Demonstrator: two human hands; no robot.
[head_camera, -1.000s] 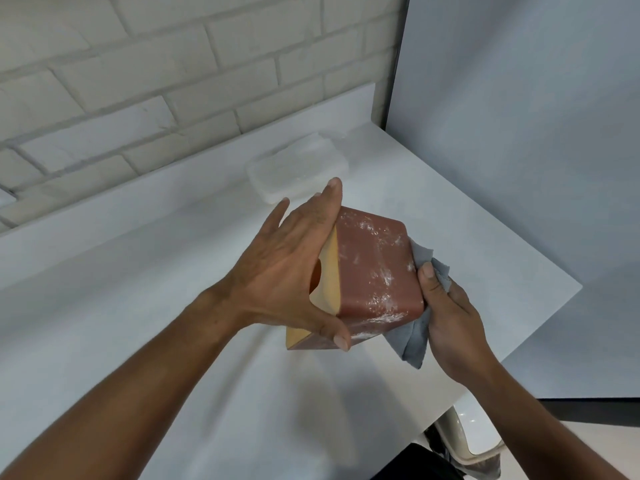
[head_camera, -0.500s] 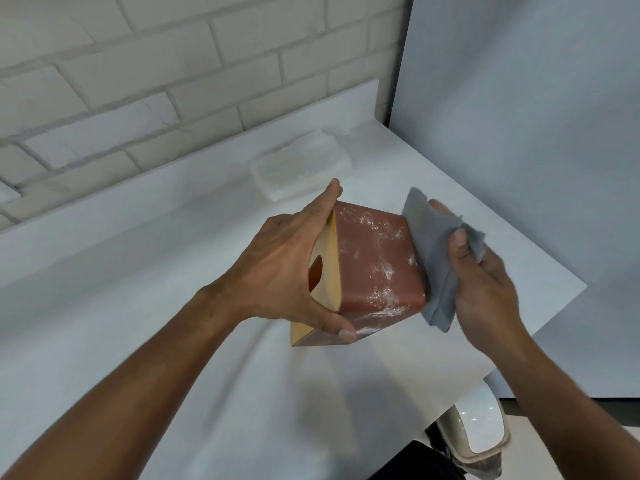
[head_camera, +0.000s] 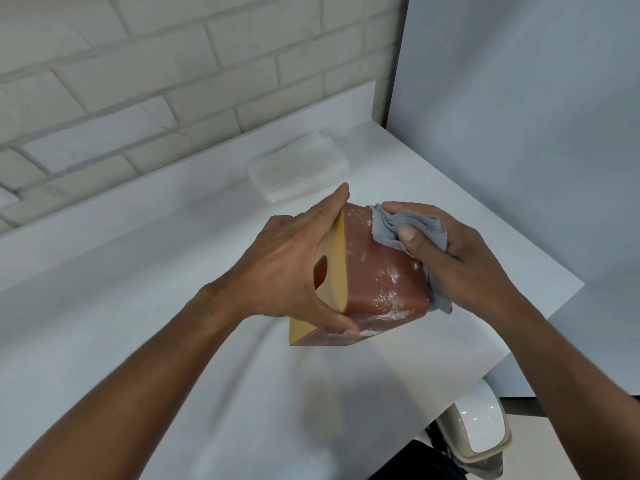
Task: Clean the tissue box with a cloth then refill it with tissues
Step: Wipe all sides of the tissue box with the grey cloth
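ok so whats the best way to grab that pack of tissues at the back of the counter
Probably from above and the near side: the pack of tissues lies flat on the counter, its far long edge close to the backsplash. Span its short width, thumb on the near long edge, fingers over the far one. It looks soft, so grip gently.

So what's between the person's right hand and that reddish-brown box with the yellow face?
A crumpled grey cloth: the right hand grips it and presses it against the dusty reddish-brown tissue box, as the head view shows.
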